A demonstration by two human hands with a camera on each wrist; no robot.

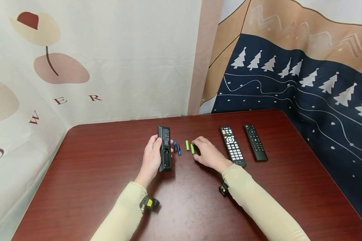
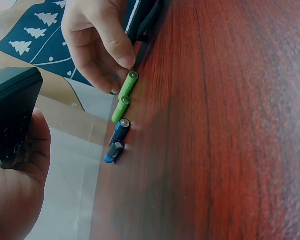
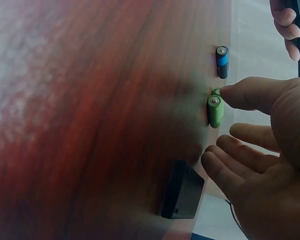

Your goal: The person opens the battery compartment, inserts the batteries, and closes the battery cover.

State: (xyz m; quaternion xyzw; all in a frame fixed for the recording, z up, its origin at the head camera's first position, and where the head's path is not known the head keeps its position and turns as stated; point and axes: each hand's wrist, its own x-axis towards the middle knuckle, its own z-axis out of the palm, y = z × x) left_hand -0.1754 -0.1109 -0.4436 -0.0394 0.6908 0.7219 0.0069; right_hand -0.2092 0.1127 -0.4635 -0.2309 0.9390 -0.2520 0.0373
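In the head view my left hand (image 1: 152,156) grips a black remote control (image 1: 164,134), its back turned up and its battery compartment uncovered, with metal contacts showing. To its right two blue-and-black batteries (image 1: 179,150) lie on the table. Beside them are two green batteries, the left one (image 1: 187,145) a little farther off than the right one (image 1: 192,149). My right hand (image 1: 210,154) reaches over the right green battery. In the right wrist view, thumb and fingers are spread apart around the green battery (image 3: 215,114), not pinching it.
A black remote with white buttons (image 1: 233,145) lies right of my right hand, partly under the wrist in the head view. Farther right lies a slimmer black remote (image 1: 255,143). Printed curtains (image 1: 144,67) hang behind the brown wooden table (image 1: 102,150).
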